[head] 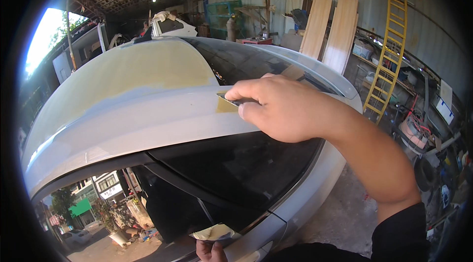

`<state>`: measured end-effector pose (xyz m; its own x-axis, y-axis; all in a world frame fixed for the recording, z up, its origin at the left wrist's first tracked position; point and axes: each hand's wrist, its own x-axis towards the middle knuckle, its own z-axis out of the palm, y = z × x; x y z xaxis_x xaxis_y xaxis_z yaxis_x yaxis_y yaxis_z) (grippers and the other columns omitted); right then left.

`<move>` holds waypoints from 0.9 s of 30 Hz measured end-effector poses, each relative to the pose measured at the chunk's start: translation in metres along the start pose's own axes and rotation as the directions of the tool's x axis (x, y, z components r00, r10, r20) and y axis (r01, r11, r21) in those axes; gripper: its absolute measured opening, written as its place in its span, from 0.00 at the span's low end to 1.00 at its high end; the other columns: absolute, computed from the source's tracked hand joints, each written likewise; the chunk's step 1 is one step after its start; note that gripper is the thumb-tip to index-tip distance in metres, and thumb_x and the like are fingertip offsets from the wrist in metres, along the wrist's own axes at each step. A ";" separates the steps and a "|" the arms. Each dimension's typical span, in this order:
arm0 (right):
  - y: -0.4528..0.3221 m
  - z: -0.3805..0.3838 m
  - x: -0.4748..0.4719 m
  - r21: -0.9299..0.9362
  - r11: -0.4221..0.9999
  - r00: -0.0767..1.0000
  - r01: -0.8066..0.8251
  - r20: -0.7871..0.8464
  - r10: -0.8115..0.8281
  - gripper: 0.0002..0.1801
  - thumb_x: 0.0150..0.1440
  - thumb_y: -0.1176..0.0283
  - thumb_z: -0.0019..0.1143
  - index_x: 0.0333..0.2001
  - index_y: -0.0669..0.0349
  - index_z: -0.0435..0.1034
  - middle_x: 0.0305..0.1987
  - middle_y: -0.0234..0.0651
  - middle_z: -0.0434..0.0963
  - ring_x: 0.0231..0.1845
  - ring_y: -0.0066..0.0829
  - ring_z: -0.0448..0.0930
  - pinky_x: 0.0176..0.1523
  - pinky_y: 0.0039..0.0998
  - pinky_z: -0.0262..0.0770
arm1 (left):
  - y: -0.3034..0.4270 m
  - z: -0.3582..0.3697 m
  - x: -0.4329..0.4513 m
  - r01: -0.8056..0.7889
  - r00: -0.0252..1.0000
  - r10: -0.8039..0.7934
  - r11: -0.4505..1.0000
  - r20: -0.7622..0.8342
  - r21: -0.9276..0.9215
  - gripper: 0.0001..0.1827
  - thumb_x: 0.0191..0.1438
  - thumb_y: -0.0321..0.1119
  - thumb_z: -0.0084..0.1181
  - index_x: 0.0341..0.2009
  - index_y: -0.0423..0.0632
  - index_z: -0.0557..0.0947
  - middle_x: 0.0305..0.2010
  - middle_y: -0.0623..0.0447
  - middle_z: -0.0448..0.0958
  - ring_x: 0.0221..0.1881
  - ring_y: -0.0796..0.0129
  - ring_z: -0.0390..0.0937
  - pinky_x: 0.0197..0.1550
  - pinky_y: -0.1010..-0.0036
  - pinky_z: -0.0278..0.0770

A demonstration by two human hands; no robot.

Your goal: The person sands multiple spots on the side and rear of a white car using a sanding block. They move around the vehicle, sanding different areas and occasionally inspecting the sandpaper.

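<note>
My right hand grips a thin flat putty spreader and holds it against the pillar edge of a white car's roof. Yellowish body filler shows on the paint just under its blade. Low in the view, my left hand pinches a flat plate bearing a smear of pale yellow filler, beside the side window. A broad olive-yellow patch covers much of the roof, with grey-blue edges. Dark side window glass lies below the pillar.
The rear windscreen lies beyond my right hand. A yellow ladder leans at the right, near wooden boards and cluttered shelves. A white car door or body part stands behind the roof. A tyre lies at the right.
</note>
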<state>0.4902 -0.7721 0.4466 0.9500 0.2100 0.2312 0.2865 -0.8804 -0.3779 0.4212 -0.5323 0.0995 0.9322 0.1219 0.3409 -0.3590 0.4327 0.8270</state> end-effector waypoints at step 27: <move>0.036 0.033 -0.025 -0.077 0.993 0.980 0.095 -0.167 -0.106 0.20 0.58 0.72 0.47 0.53 0.67 0.72 0.50 0.50 0.78 0.55 0.49 0.74 0.61 0.42 0.69 | 0.001 0.000 -0.002 0.015 1.000 -0.015 1.000 0.013 0.024 0.28 0.49 0.33 0.53 0.55 0.33 0.71 0.48 0.47 0.78 0.48 0.65 0.76 0.55 0.71 0.71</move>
<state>0.4807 -0.7952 0.3975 0.8799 0.2285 0.4165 0.3649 -0.8865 -0.2845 0.4190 -0.5322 0.1003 0.9368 0.1037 0.3340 -0.3461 0.4130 0.8424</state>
